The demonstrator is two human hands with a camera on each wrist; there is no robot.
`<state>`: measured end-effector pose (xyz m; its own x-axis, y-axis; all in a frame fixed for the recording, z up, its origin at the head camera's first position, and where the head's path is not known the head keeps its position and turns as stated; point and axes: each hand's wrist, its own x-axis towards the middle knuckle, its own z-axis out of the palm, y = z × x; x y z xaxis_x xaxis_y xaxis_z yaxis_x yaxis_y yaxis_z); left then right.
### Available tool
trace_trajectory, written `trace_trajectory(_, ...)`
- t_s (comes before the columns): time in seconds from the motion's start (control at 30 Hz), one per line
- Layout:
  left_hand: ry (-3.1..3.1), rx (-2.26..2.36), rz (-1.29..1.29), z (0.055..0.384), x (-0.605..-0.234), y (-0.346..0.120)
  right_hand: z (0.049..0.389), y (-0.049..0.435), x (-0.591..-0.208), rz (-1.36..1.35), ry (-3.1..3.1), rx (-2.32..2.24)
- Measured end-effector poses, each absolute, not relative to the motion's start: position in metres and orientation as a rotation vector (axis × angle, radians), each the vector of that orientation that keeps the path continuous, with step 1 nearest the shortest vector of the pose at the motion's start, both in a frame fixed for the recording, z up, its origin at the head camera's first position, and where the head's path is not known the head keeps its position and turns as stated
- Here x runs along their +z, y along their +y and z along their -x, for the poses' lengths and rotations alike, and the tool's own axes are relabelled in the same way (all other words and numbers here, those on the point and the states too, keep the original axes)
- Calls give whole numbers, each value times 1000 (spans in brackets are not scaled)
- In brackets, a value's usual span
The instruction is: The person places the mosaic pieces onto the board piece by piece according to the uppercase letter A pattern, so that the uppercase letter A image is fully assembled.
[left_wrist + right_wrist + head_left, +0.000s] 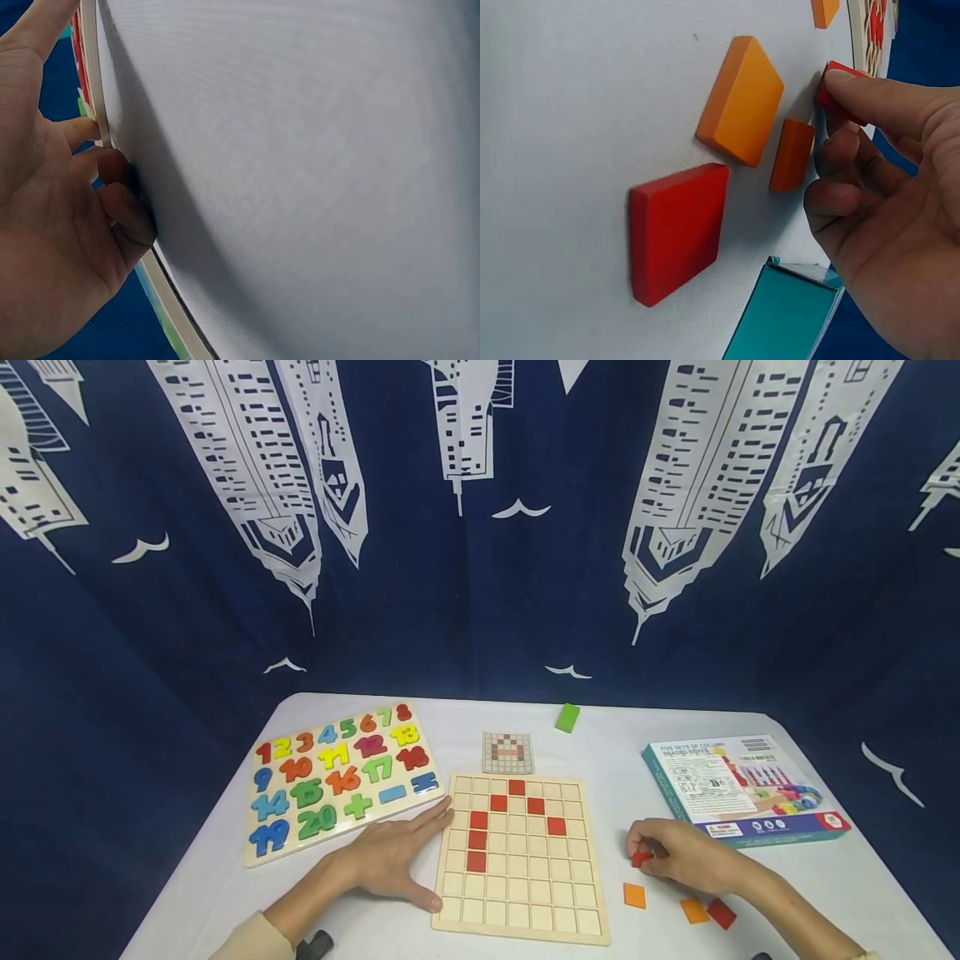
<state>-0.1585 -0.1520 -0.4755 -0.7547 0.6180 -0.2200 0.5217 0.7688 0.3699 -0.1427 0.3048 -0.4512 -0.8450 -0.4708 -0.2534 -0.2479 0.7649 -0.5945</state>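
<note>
My left hand (pixel 393 856) lies at the left side of a wooden grid board (pixel 525 935), thumb and fingers spread and touching its edge. Several red square tiles sit in the board's cells, among them a red tile (pixel 517 787) in the top row. To the right of the board, my right hand (pixel 690 856) pinches a red tile (pixel 844 94) between thumb and fingers, just above the table. Near that hand lie an orange tile (pixel 633 895), a second orange tile (pixel 693 910) and a loose red tile (pixel 722 913). The right wrist view shows another orange tile (pixel 791 155) beside the fingers.
A small pattern card (pixel 507 753) lies behind the grid board. To the left is a number puzzle board (pixel 345 768) with colored numerals. A teal-edged box (pixel 742 789) lies at the right, and a green block (pixel 567 717) near the table's back edge.
</note>
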Motion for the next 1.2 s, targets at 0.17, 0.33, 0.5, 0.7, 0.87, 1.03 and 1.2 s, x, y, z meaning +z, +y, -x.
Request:
trace_trajectory(0.17, 2635, 405, -876, 158, -475, -152, 144, 303, -452, 544, 2581, -784)
trace_trajectory(0.33, 2633, 411, -875, 158, -475, -152, 147, 301, -451, 584, 2591, -815)
trace_trajectory(0.5, 2634, 409, -879, 158, -475, -152, 149, 299, -450, 605, 2591, -839)
trace_trajectory(0.7, 2626, 424, -869, 159, -476, -152, 151, 293, -449, 601, 2611, -825)
trace_trajectory(0.87, 2626, 424, -863, 158, -475, -152, 154, 286, -449, 651, 2631, -823)
trace_trajectory(1.03, 2629, 415, -870, 158, -476, -152, 156, 276, -449, 734, 2625, -877)
trace_trajectory(1.2, 2631, 412, -872, 158, -475, -151, 159, 263, -451, 797, 2596, -948)
